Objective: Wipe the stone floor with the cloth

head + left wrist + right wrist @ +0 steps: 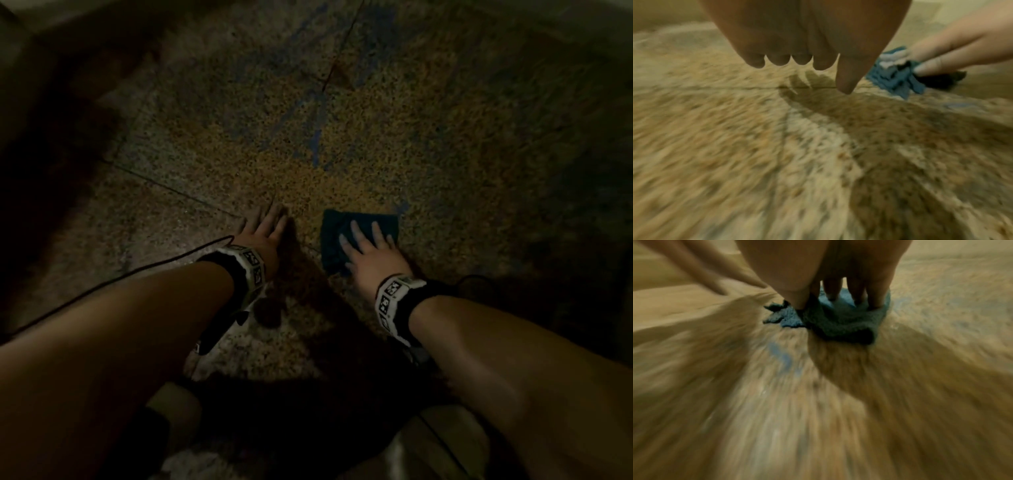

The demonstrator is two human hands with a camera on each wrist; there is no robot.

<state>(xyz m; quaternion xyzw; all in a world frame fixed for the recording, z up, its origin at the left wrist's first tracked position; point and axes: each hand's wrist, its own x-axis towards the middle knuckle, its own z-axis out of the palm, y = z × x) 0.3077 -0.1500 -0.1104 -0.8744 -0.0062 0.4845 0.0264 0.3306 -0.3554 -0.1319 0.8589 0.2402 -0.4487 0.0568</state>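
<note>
Forearms, two, bare, each with a marker-patterned wristband (251,265), nearest the camera. Left hand (262,231): flat on stone floor (428,154), fingers straight and spread, holding nothing, just left of cloth. Right hand (368,248): fingers straight, pressing down on cloth. Cloth (337,228): teal, folded, flat on floor. Floor joint (164,186): left of cloth. Blue streaks (317,133): on speckled stone beyond cloth. Second joint (337,56): farther beyond cloth.
</note>
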